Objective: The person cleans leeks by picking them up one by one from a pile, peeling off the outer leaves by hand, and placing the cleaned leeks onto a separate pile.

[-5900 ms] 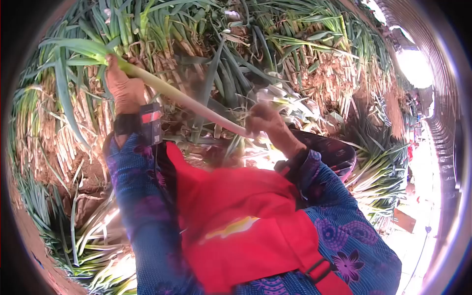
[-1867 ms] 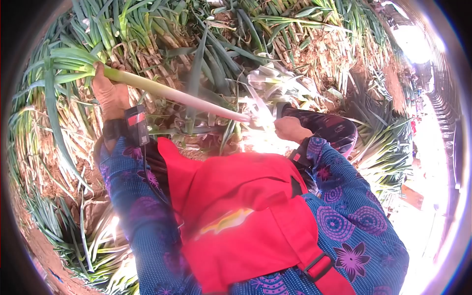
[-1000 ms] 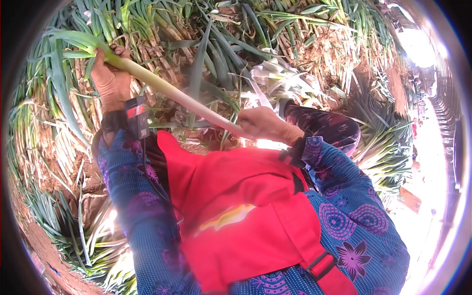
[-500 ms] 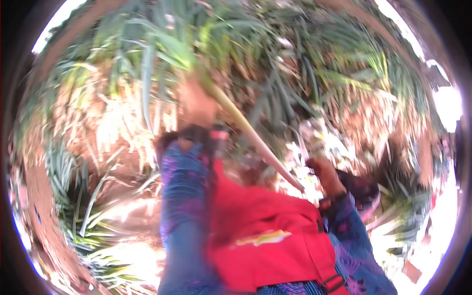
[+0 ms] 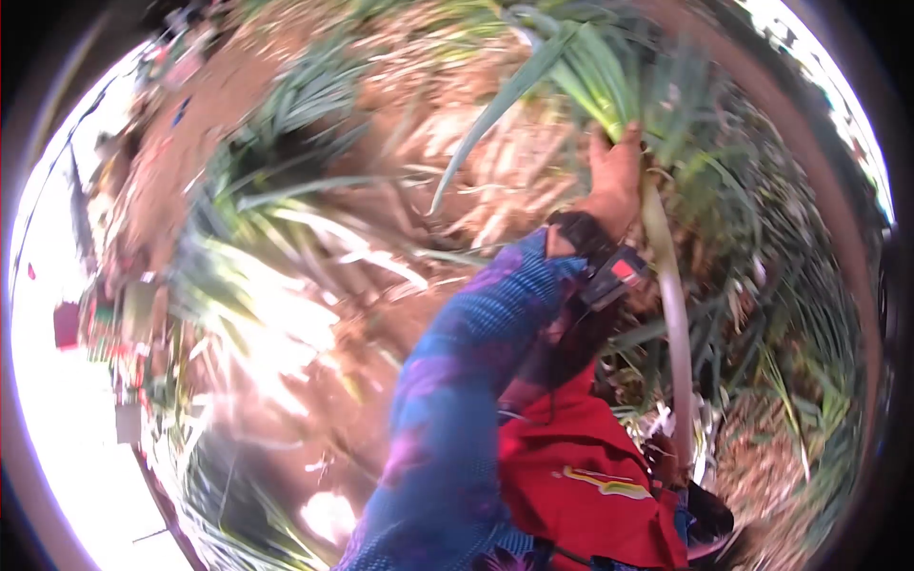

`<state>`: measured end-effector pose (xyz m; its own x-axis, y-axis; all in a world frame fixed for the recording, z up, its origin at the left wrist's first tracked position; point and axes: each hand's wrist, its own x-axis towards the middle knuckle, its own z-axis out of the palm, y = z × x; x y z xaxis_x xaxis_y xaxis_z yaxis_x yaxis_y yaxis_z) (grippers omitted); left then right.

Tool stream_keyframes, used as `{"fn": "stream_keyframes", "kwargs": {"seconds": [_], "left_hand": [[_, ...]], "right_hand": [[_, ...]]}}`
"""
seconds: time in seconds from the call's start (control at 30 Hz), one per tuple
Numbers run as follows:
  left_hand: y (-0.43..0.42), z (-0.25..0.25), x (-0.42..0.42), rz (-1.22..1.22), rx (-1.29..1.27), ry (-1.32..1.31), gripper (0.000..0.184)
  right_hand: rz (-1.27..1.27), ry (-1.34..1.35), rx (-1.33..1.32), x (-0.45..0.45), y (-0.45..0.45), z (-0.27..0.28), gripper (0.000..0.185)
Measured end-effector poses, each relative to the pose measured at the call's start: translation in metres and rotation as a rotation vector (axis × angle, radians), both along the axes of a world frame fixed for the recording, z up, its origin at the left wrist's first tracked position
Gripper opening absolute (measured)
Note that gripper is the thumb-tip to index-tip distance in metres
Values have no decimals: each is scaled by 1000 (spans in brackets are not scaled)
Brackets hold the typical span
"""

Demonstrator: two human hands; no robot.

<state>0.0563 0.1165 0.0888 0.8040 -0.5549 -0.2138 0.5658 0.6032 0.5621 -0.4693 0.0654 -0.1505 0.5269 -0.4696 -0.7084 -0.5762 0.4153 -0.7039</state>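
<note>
Leek [image 5: 674, 324] is gripped below its leaves by the left hand [image 5: 616, 181], its shaft beside the red apron [image 5: 562, 447], whose yellow-and-white print is too blurred to read. The right hand's [image 5: 665, 459] grip cannot be told. Beyond, leafy heaps [image 5: 785, 257] are spread.

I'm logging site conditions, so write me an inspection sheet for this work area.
Surface: brown ground, strewn with stalks in places.
Job's things: one long leek, leaves up, white end low; leek heaps left and right.
Clutter: pale scraps near the leek's lower end.
Hands: left hand grips the leek below its leaves; right hand low by its white end, grip unclear.
Cables: possible thin cord by the left sleeve.
Surroundings: strong glare at far left, details blurred.
</note>
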Motion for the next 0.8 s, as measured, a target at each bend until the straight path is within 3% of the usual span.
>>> {"fn": "stream_keyframes", "kwargs": {"seconds": [0.17, 0.3, 0.33, 0.37, 0.4, 0.47, 0.5, 0.53, 0.6, 0.63, 0.7, 0.77, 0.8], "left_hand": [[135, 60, 97, 305, 87, -177, 35], [275, 68, 196, 468, 69, -308, 30], [327, 57, 222, 311, 19, -520, 18], [370, 52, 257, 404, 110, -566, 24], [393, 77, 239, 581, 302, -359, 28], [494, 60, 281, 628, 641, -526, 34], [547, 46, 303, 611, 1054, -717, 38], [598, 29, 316, 540, 1686, -980, 41], [655, -7, 312, 439, 2348, -1067, 45], [675, -55, 315, 726, 2267, -832, 44], [638, -80, 275, 1051, 1937, -460, 44], [537, -110, 212, 1022, 1622, -303, 38], [498, -134, 190, 852, 1659, -476, 31]], "right_hand": [[-11, 15, 255, -17, -38, -42, 33], [103, 166, 205, -19, -65, -70, 39], [121, 204, 190, -18, -65, -71, 40], [234, 226, 62, -5, -55, -51, 39], [342, 254, -72, 2, -51, -39, 37], [54, 209, 241, -14, -60, -58, 35], [64, 211, 227, -19, -61, -63, 33], [76, 211, 211, -21, -61, -67, 32], [97, 237, 177, -25, -65, -72, 30], [105, 261, 160, -29, -66, -76, 29], [121, 271, 88, -29, -65, -78, 27], [133, 247, -20, -30, -55, -78, 27], [134, 247, -76, -26, -49, -71, 25]]}}
